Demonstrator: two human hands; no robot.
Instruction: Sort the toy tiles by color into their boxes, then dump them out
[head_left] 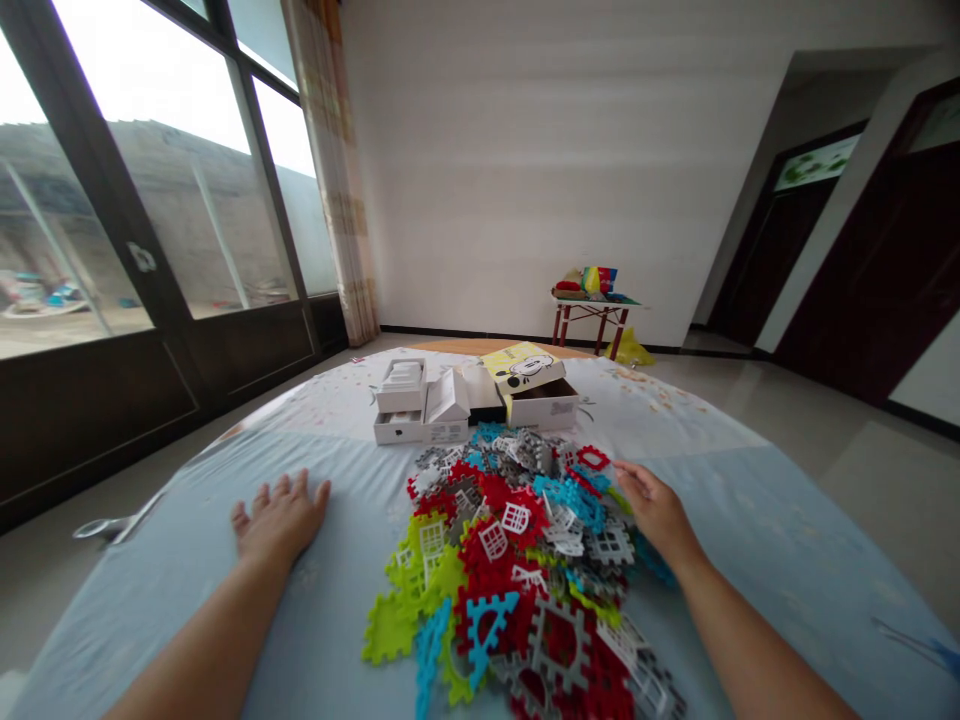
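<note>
A heap of interlocking plastic building pieces in red, grey, lime green, blue and white covers the middle of the cloth in front of me. My left hand lies palm down on the cloth to the left of the heap, fingers spread, holding nothing. At the heap's far right edge is my right hand, its fingers drawn together in a pinch. A red ring-shaped building piece with a toothed rim sits at those fingertips. Some pieces beside the right hand are partly hidden by it.
Behind the heap stand white boxes and an open box with a yellow cartoon lid tilted on it. The round table wears a pale blue cloth. Farther off, a small table stands by the wall; glass doors are left.
</note>
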